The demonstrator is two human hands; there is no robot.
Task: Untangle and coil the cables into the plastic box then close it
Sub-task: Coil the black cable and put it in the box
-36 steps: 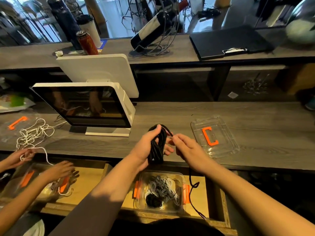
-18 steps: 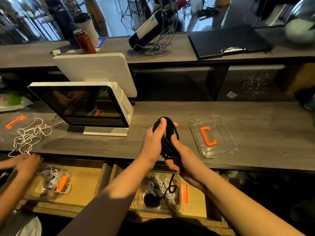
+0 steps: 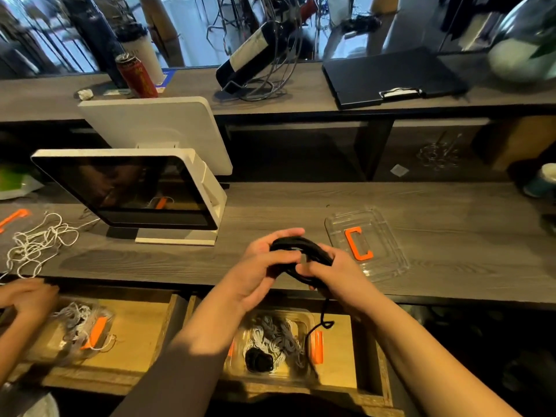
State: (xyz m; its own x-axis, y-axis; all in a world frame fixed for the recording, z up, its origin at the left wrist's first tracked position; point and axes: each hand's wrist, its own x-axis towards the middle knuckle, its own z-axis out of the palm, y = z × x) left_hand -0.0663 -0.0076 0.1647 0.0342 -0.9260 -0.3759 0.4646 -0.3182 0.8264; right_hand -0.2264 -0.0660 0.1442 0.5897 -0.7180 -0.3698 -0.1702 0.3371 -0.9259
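Both hands, left hand (image 3: 258, 266) and right hand (image 3: 334, 272), grasp a nearly wound black cable coil (image 3: 301, 251) above the grey wooden tabletop (image 3: 270, 212), its tail dangling toward the clear plastic box (image 3: 304, 377) below them, already holding coiled cables, its clear orange-handled lid (image 3: 365, 242) just right, still off.

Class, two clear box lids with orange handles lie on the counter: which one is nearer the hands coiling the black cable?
The lid right of the hands; the other lid lies at the counter's far left edge.
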